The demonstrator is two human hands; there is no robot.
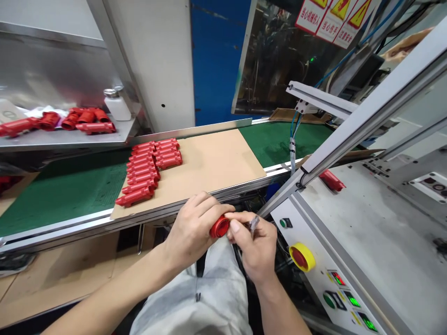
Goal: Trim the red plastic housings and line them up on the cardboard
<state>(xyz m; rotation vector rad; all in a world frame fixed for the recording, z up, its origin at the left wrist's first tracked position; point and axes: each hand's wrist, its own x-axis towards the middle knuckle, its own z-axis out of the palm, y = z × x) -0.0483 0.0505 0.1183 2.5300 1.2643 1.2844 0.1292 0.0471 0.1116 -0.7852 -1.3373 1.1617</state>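
Before the conveyor [78, 186], the left hand [197, 218] clamps a red tube [219, 227] that could slip if the right hand [256, 244], clasping a grey item [254, 223], overpushes.

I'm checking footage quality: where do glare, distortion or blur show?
Head view: reflections mottle the dark window; pale sheen lies on the steel panel; left forearm looks stretched, likely wide-angle distortion; the held red part looks fairly sharp.
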